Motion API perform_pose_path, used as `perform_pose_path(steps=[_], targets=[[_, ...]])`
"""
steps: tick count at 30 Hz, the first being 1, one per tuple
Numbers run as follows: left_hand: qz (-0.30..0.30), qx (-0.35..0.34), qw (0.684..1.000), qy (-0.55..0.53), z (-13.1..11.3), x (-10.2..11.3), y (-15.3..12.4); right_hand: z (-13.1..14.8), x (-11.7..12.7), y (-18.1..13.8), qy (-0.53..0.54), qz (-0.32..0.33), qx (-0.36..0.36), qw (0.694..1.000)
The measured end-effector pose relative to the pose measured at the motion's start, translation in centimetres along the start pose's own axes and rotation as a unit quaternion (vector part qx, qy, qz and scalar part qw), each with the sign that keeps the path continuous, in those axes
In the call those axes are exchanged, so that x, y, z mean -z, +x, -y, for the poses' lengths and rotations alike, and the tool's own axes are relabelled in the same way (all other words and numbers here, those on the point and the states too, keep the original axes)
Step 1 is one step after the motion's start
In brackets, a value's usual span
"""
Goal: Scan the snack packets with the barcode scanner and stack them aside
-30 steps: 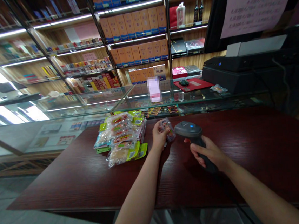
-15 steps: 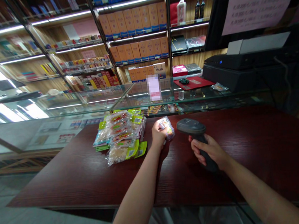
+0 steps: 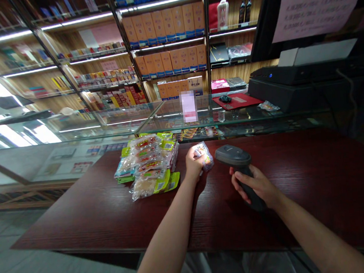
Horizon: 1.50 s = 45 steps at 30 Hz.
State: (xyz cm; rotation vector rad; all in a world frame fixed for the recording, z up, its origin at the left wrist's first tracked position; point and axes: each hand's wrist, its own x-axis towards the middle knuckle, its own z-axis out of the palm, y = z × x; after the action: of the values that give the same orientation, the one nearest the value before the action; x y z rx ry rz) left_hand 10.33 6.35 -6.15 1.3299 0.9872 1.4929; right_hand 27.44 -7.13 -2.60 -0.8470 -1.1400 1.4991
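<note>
My left hand (image 3: 193, 164) is closed on a small clear snack packet (image 3: 204, 154), held up just above the dark red wooden counter (image 3: 319, 192). The packet is lit bright by the scanner's light. My right hand (image 3: 255, 185) grips the handle of a grey barcode scanner (image 3: 232, 154), whose head points left at the packet from a few centimetres away. A pile of several snack packets (image 3: 147, 163) with green and clear wrappers lies on the counter to the left of my left hand.
A glass display case (image 3: 110, 122) runs behind the counter. On it lie a red mat with a mouse (image 3: 234, 100) and a small packet (image 3: 267, 106). A black printer or till (image 3: 295, 78) stands at the right. Shelves of boxed goods (image 3: 165, 30) fill the back wall.
The packet in my left hand turned slightly and now glows under the scanner light. The scanner drew a little to the right. The view has shifted slightly.
</note>
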Motion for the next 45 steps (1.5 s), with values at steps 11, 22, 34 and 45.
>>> perform_pose_path(steps=[11,22,34,45], targets=[[0.004,0.024,0.999,-0.028,-0.1,0.1,0.0,0.3,0.0,0.0,-0.02,0.012,0.013,1.0],[0.013,0.004,1.0,-0.009,-0.8,-0.1,-0.4,0.5,0.0,-0.2,-0.033,0.006,-0.002,0.999],[0.076,-0.025,0.997,0.0,-2.7,-2.1,-2.1,0.4,-0.1,0.0,-0.007,-0.031,-0.002,0.999],[0.077,-0.024,0.997,-0.01,-2.6,-2.1,-2.0,0.3,0.0,0.0,-0.008,-0.026,-0.005,1.0]])
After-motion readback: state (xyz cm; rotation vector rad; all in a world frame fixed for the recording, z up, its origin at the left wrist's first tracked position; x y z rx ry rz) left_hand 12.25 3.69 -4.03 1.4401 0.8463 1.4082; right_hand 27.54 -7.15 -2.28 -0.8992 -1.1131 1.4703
